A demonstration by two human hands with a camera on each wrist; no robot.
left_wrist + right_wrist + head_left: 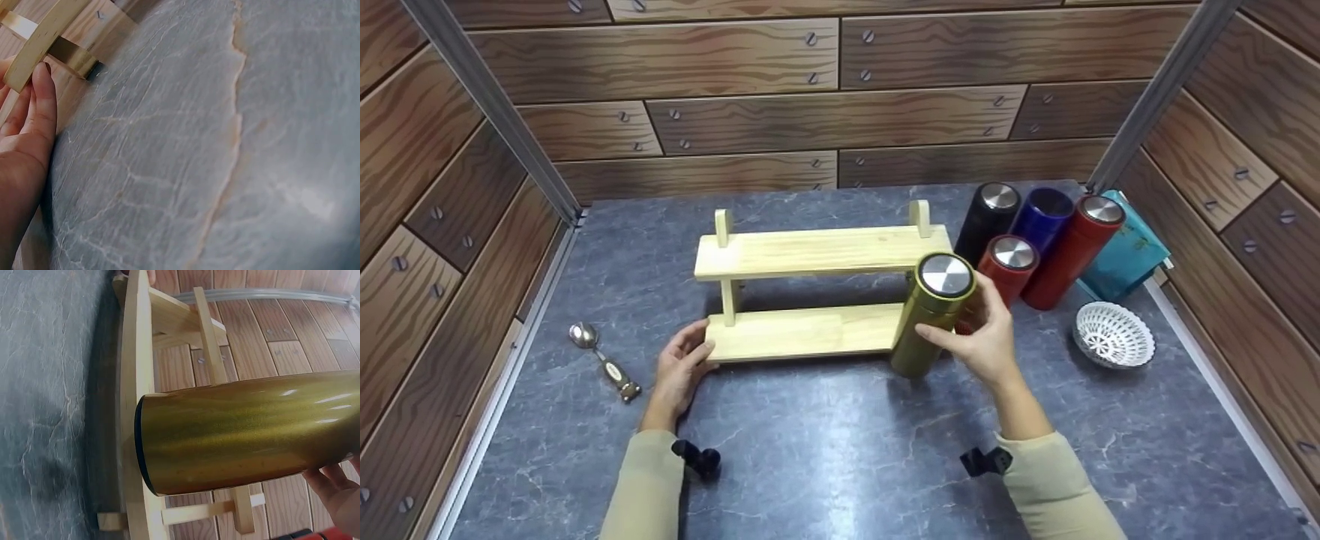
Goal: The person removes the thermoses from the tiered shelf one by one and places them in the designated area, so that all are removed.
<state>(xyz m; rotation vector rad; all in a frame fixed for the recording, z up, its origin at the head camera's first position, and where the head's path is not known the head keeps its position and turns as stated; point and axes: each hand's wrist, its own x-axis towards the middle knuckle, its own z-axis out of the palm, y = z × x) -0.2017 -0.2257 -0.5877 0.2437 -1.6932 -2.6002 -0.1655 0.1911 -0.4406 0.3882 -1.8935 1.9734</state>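
Observation:
My right hand (990, 345) grips a gold thermos flask (921, 322) with a steel-topped lid, thumb on the near side. Seen from the right wrist, the flask's dark base (145, 445) is at the front edge of a small two-tier wooden shelf (810, 251), overlapping the lower board's right end in the head view. With my left hand (679, 371) I hold the lower board (787, 335) at its front left corner; in the left wrist view the thumb (44, 93) lies along one side of the wood and other fingers are partly hidden behind it.
Right of the shelf stand a black flask (982, 217), a blue flask (1039, 217), a short red flask (1011, 262) and a tall red flask (1069, 251). Beyond them lies a teal box (1125, 247); nearer is a white woven basket (1114, 337). A spoon (604, 360) lies at left.

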